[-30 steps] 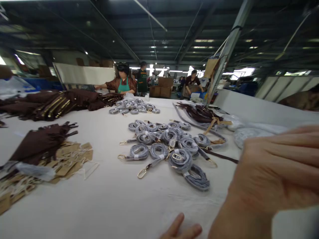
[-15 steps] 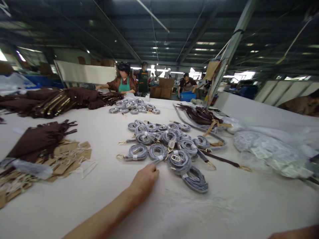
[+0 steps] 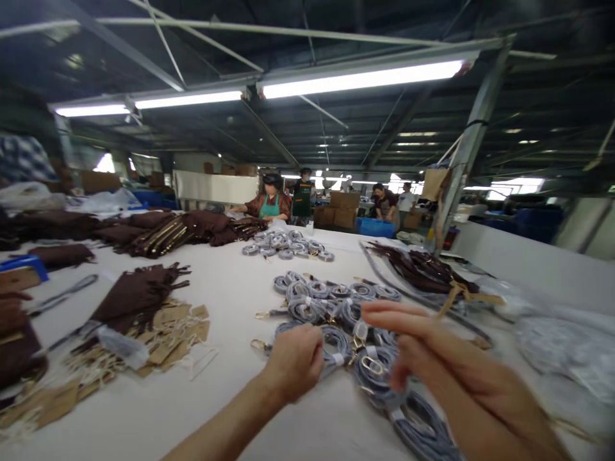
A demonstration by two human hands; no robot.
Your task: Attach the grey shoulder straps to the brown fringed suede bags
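R hand [image 3: 444,358] moved in, gray coils [image 3: 346,341] btwn it & L hand [image 3: 295,363]

Left hand [image 3: 295,362]: bare, compact in outline, with a rounded row of knuckles [image 3: 307,333] along its far edge.
Left wrist [image 3: 271,385]: bare, narrower than the hand just behind it.
Left forearm [image 3: 218,419]: bare, smooth-sided, widening away from the hand down to the picture's lower edge.
Right hand [image 3: 461,368]: bare and larger in view, softened by blur.
Right fingers [image 3: 401,320]: slender, with rounded tips, at the hand's front; nail detail too blurred to tell.
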